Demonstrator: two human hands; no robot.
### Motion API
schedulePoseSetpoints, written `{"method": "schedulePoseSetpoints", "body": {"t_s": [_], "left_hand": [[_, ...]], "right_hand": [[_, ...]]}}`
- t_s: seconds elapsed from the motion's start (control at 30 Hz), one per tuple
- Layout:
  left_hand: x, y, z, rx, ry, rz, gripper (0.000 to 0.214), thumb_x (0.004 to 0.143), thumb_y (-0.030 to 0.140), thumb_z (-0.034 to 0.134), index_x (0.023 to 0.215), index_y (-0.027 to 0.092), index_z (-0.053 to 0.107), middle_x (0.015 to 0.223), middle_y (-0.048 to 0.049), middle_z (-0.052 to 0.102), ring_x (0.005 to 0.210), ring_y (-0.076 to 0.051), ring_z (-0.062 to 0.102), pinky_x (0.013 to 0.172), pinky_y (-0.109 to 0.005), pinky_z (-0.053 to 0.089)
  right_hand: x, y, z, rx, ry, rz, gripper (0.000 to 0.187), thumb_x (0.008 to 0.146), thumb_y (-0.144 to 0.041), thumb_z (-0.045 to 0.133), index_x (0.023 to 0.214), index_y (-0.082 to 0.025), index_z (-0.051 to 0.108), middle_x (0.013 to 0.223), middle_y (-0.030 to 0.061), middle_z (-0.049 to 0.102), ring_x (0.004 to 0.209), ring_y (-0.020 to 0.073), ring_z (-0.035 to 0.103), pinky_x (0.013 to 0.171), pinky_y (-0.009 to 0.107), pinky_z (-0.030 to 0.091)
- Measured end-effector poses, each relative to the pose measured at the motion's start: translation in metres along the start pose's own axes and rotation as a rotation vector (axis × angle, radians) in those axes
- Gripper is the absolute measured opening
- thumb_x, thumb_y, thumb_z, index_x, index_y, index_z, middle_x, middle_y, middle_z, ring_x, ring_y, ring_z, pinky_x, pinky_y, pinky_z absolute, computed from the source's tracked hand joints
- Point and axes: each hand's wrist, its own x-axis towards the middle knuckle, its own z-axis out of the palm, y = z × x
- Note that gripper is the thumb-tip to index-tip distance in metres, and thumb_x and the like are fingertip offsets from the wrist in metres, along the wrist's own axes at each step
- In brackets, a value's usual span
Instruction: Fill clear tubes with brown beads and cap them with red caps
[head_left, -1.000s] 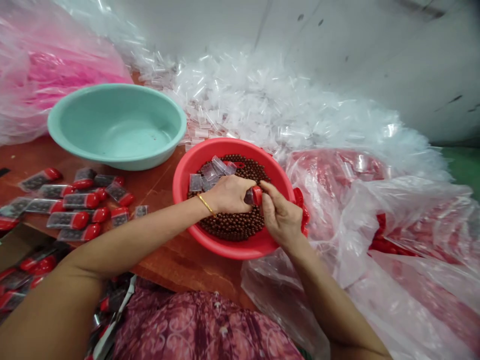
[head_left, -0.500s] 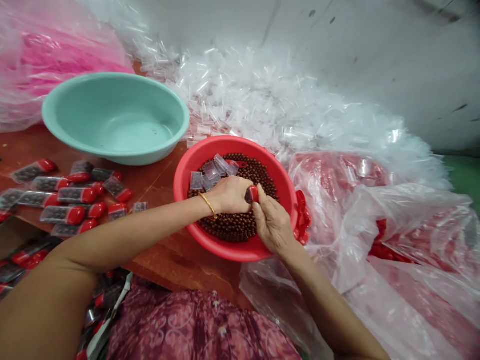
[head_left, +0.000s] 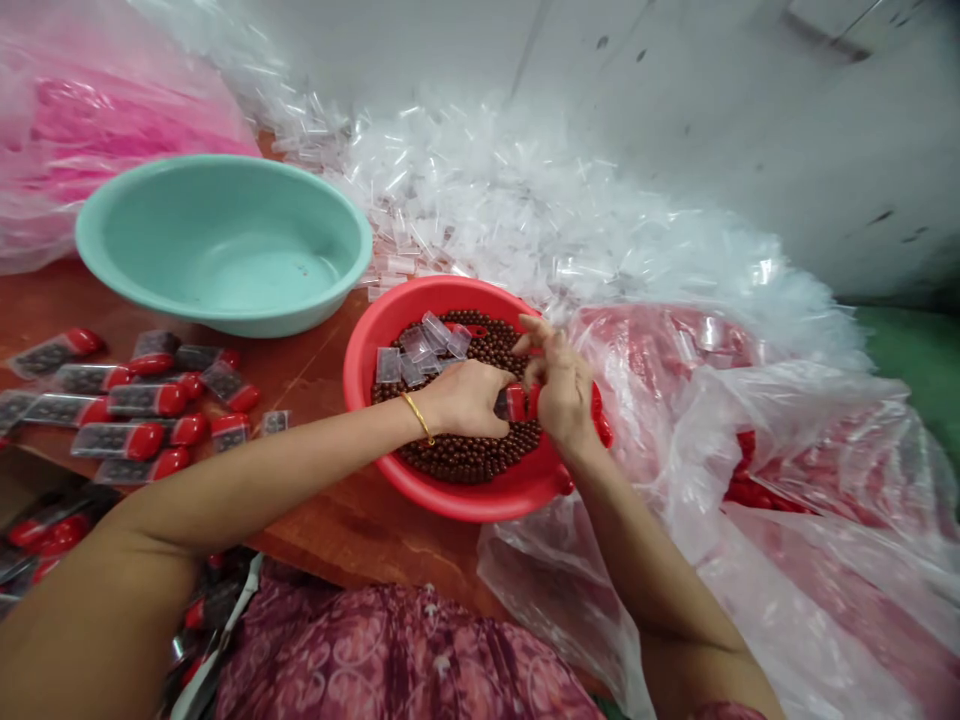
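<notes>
My left hand (head_left: 466,398) is closed around a small clear container whose red end (head_left: 514,403) pokes out past the thumb. My right hand (head_left: 561,385) is at that end, some fingers raised and bent, with a red cap (head_left: 533,402) at its fingers against the container; its exact grip is partly hidden. Both hands are over a red basin (head_left: 390,462) of round brown beads (head_left: 457,460). Several clear empty containers (head_left: 421,345) lie on the beads, close to a red piece (head_left: 476,330).
A pale green basin (head_left: 225,318) stands at the back left. Bead-filled, red-capped containers (head_left: 139,400) lie on the reddish table (head_left: 315,510), more in a box below. Clear containers (head_left: 480,200) are heaped along the wall. A plastic bag (head_left: 690,450) with red pieces is at right.
My right hand has shifted slightly right and up, its fingers now more raised, and more red shows at the container's end. My left hand keeps its hold. The view has moved slightly.
</notes>
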Motion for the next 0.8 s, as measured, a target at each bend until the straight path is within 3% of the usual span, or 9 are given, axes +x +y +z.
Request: {"method": "schedulePoseSetpoints", "body": {"t_s": [0.07, 0.17, 0.27, 0.37, 0.5, 0.6, 0.8], "left_hand": [[-0.002, 0.0, 0.0, 0.058, -0.029, 0.007, 0.027, 0.065, 0.031, 0.058, 0.086, 0.016, 0.065, 0.075, -0.0063, 0.069, 0.071, -0.022, 0.065, 0.063, -0.028, 0.048], [-0.005, 0.0, -0.001, 0.117, -0.046, -0.002, 0.029, 0.067, 0.032, 0.057, 0.09, 0.015, 0.065, 0.082, -0.0087, 0.07, 0.079, -0.025, 0.067, 0.069, -0.031, 0.051], [-0.008, 0.001, -0.002, 0.178, -0.067, -0.007, 0.03, 0.068, 0.03, 0.056, 0.092, 0.013, 0.065, 0.083, -0.0109, 0.071, 0.083, -0.028, 0.067, 0.071, -0.034, 0.052], [-0.01, 0.001, -0.002, 0.198, -0.109, 0.022, 0.027, 0.068, 0.027, 0.056, 0.089, 0.013, 0.065, 0.081, -0.0113, 0.07, 0.081, -0.028, 0.067, 0.07, -0.035, 0.052], [-0.006, 0.001, 0.0, 0.113, -0.118, 0.084, 0.023, 0.064, 0.028, 0.058, 0.082, 0.014, 0.065, 0.077, -0.0101, 0.069, 0.075, -0.025, 0.066, 0.066, -0.032, 0.051], [-0.003, 0.001, 0.0, 0.066, -0.099, 0.088, 0.018, 0.064, 0.028, 0.057, 0.075, 0.015, 0.064, 0.072, -0.0082, 0.068, 0.07, -0.024, 0.065, 0.062, -0.031, 0.049], [-0.004, 0.0, -0.001, 0.1, -0.1, 0.085, 0.02, 0.067, 0.028, 0.056, 0.079, 0.015, 0.065, 0.072, -0.0086, 0.068, 0.072, -0.025, 0.066, 0.065, -0.034, 0.05]], "right_hand": [[0.006, 0.003, 0.014, 0.178, -0.03, 0.161, 0.072, 0.088, -0.064, 0.006, 0.128, -0.025, 0.052, 0.103, 0.0063, 0.062, 0.079, 0.0148, 0.061, 0.073, 0.032, 0.052], [0.01, 0.0, 0.028, 0.3, -0.092, 0.331, 0.077, 0.085, -0.069, 0.003, 0.138, -0.028, 0.039, 0.119, 0.0062, 0.057, 0.104, 0.0176, 0.058, 0.093, 0.037, 0.046], [0.006, -0.007, 0.031, 0.34, -0.159, 0.413, 0.081, 0.083, -0.071, 0.005, 0.146, -0.024, 0.024, 0.138, 0.0077, 0.045, 0.126, 0.0201, 0.044, 0.11, 0.042, 0.028], [-0.001, -0.014, 0.028, 0.371, -0.231, 0.452, 0.083, 0.083, -0.07, 0.004, 0.148, -0.021, 0.019, 0.146, 0.0082, 0.038, 0.134, 0.0203, 0.034, 0.114, 0.043, 0.018], [-0.003, -0.016, 0.02, 0.43, -0.392, 0.42, 0.09, 0.081, -0.067, -0.012, 0.149, -0.014, 0.015, 0.142, 0.0137, 0.043, 0.131, 0.0217, 0.041, 0.11, 0.044, 0.03], [0.0, -0.014, 0.014, 0.33, -0.467, 0.309, 0.094, 0.077, -0.065, -0.022, 0.149, -0.014, 0.009, 0.143, 0.0141, 0.041, 0.13, 0.0224, 0.043, 0.103, 0.043, 0.038], [-0.002, -0.01, 0.016, 0.188, -0.337, 0.219, 0.085, 0.083, -0.058, -0.021, 0.149, -0.02, 0.015, 0.136, 0.0099, 0.049, 0.129, 0.0194, 0.043, 0.103, 0.042, 0.038]]}}
